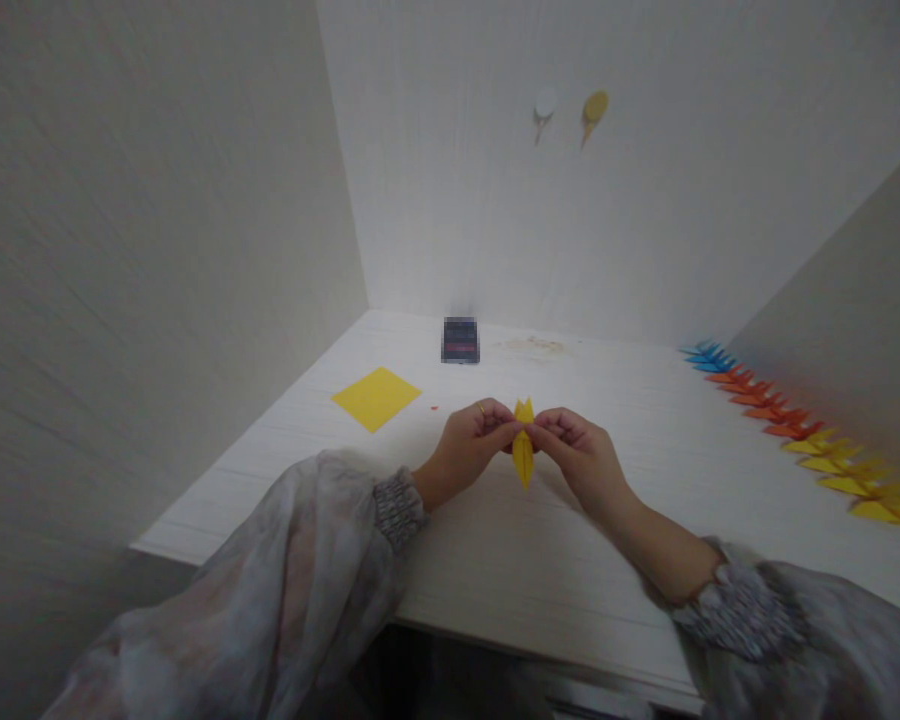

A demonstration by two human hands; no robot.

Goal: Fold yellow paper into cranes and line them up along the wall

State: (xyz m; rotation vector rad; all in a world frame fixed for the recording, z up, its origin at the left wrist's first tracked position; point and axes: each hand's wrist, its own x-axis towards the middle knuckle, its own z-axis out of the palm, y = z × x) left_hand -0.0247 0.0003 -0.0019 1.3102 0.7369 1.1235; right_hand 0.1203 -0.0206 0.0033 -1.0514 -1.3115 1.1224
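Between my two hands is a piece of folded yellow origami paper [523,465], narrow and pointed at its lower end, with two small tips at the top. My left hand [474,440] pinches its left side between thumb and fingers; a ring shows on one finger. From the right, my right hand [579,450] grips the opposite side the same way, with the thumb on the front. The fingertips cover the middle of the folded paper. Left of my hands, a flat yellow paper square [376,398] lies on the white table [480,580].
A row of folded paper cranes, blue [709,357], orange [765,402] and yellow [859,478], runs along the right wall. A small dark blurred object [460,341] sits at the back. A tiny orange scrap [434,408] lies near the square. Two hooks [594,108] are on the back wall.
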